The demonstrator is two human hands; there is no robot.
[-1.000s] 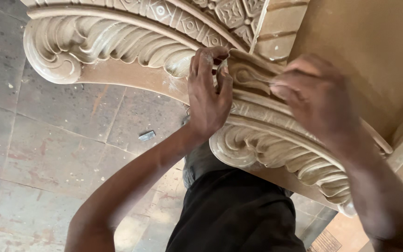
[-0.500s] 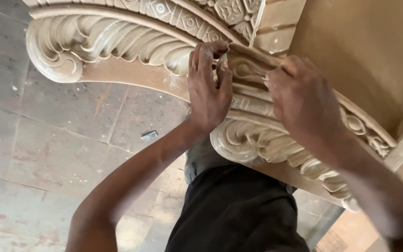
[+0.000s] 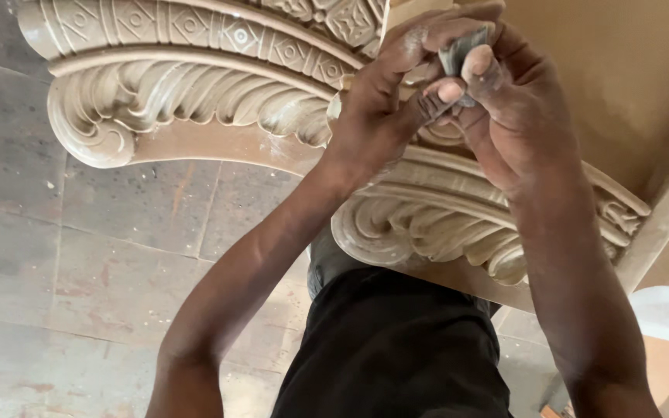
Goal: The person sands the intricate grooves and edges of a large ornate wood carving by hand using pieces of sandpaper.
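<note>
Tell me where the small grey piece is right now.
In the head view, upper right, the small grey piece is pinched between both hands' fingertips, above the carved scrollwork.

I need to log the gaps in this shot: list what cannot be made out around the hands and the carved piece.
- Head view: the small grey piece pinched between left hand and right hand is mostly covered by fingers; its kind is unclear.
- The carved wooden arch runs off the top edge, and both hands hide its middle.
- The floor below the person's dark clothing is hidden.
</note>
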